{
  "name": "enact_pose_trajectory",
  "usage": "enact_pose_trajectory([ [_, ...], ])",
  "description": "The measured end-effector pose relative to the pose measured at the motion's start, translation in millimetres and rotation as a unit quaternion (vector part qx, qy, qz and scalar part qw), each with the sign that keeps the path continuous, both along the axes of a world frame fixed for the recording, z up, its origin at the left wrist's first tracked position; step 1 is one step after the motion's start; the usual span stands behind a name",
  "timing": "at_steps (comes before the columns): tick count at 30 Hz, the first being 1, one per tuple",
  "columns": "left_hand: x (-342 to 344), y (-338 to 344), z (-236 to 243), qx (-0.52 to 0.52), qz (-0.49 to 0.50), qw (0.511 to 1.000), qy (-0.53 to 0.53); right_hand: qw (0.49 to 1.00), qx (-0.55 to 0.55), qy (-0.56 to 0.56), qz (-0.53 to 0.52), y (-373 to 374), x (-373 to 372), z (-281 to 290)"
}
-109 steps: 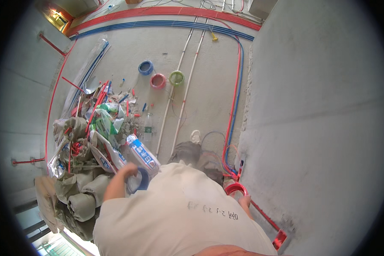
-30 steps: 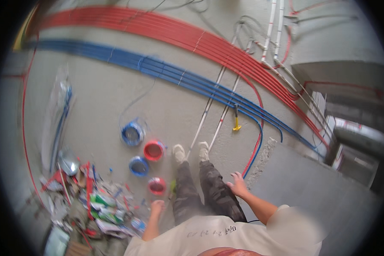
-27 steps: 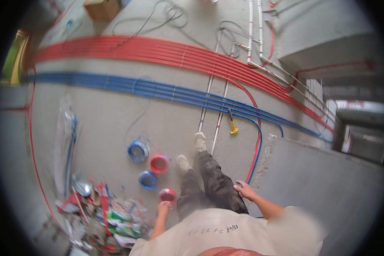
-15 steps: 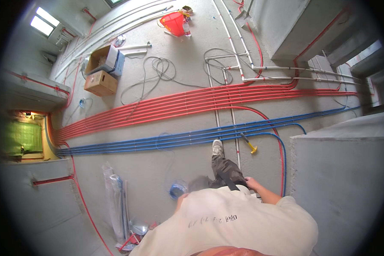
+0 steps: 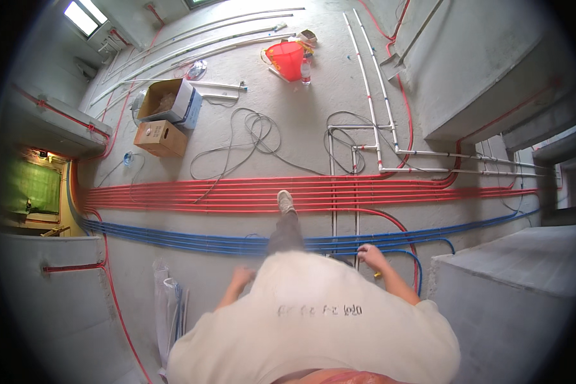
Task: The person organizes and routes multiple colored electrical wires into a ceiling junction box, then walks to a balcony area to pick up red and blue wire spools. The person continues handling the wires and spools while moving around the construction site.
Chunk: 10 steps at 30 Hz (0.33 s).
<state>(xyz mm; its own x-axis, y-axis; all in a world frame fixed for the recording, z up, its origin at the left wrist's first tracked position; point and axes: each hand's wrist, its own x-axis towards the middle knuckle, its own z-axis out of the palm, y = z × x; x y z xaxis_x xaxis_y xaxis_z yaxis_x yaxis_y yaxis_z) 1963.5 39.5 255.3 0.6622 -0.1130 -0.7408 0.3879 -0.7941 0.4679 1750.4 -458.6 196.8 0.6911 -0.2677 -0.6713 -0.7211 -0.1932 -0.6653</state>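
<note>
My left hand (image 5: pixel 243 276) hangs beside my body over the grey floor, blurred, with its fingers hard to make out. Held out at my other side, my right hand (image 5: pixel 368 254) has curled fingers; whether anything is in them is hidden. Close by it run the blue pipes (image 5: pixel 173 237), in several parallel lines. A yellow end of a hammer (image 5: pixel 377 275) shows by my right forearm, which hides the rest. My shoe (image 5: pixel 286 201) is over the band of red pipes (image 5: pixel 237 189), beyond the blue ones.
Loose grey cable (image 5: pixel 262 131) lies ahead in loops. Cardboard boxes (image 5: pixel 160 138) stand to the left, a red bucket (image 5: pixel 285 62) and a bottle (image 5: pixel 306 72) farther off. White pipes (image 5: pixel 372 115) cross the floor at right. A raised concrete block (image 5: pixel 505 269) stands near right; plastic-wrapped lengths (image 5: pixel 165 301) lie near left.
I have stepped forward, one foot now over the red pipes. My right hand has moved out from my waist, and my left hand has come into clearer view. The hammer is now mostly hidden.
</note>
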Motion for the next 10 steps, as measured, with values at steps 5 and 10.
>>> enact_pose_trajectory([
  [5,136,28,-55,-0.048,0.089,0.995,-0.016,0.975,0.032,-0.106,-0.193,-25,167,138],
  [10,301,7,-26,-0.158,0.208,0.965,0.003,0.824,-0.064,-0.533,-0.184,-51,324,403],
])
